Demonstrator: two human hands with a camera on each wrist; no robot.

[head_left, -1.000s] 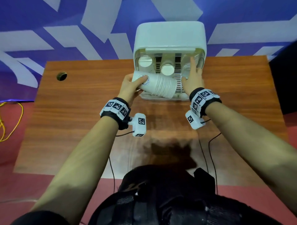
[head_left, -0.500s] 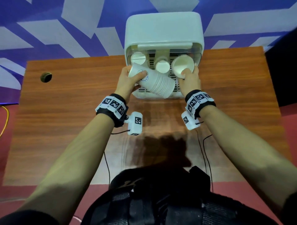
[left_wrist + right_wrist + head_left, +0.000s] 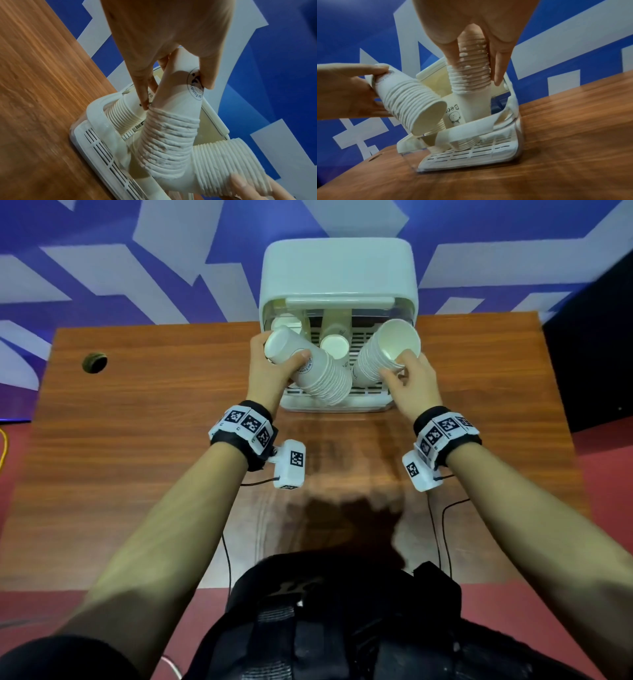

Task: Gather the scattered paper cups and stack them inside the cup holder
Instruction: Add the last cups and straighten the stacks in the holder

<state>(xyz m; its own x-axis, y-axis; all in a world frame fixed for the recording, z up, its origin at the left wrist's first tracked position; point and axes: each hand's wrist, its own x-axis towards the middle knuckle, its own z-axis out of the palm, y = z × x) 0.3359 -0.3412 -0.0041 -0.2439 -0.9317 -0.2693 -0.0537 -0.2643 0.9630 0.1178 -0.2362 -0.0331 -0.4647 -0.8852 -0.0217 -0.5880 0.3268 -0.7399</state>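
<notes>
Cups come in two nested stacks, one in each of your hands, both over the front of the holder (image 3: 337,278) on the counter (image 3: 144,440). Your left hand (image 3: 270,368) curls fingers and thumb round the left stack (image 3: 317,371), tilted, bottom up and mouth toward the slotted tray. Your right hand (image 3: 414,385) pinches the right stack (image 3: 380,357) near its rim, mouth up, base inside the holder. Farther in, more cups (image 3: 335,345) stand inverted.

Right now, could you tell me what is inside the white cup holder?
Inside the cup holder stand two upside-down cup stacks; the right hand tilts a third stack there. The left-hand stack hides their lower parts.
</notes>
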